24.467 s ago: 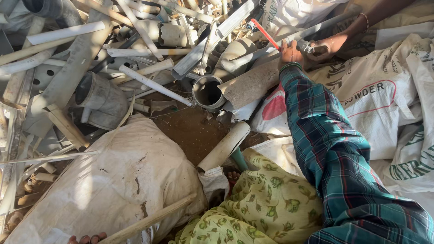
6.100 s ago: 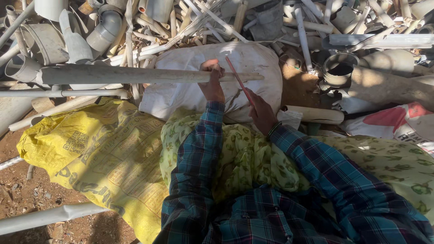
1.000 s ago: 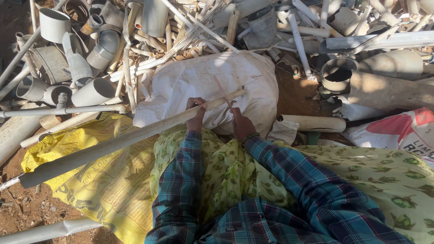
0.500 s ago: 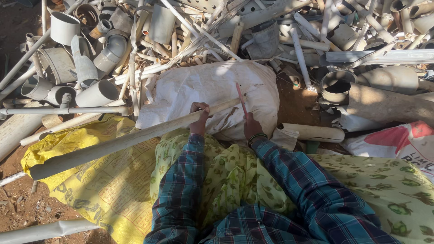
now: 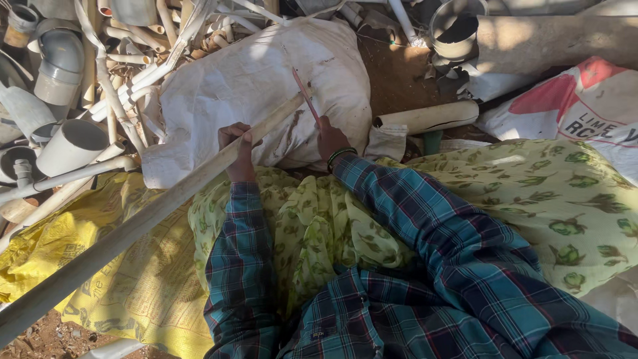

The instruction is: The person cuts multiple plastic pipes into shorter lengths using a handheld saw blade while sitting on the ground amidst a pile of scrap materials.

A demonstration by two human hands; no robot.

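1. The left hand (image 5: 238, 151) is clenched around one long dirty-white plastic pipe (image 5: 139, 223) — its far end lies on one stuffed white woven sack (image 5: 256, 83).
2. The right hand (image 5: 330, 138) grasps one thin red saw blade (image 5: 305, 94) — set against the pipe's end.

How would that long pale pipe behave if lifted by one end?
The long pipe looks stiff, running straight across the white sack. Being round, it would probably roll. Held by the left hand near one end, it likely tips downward.
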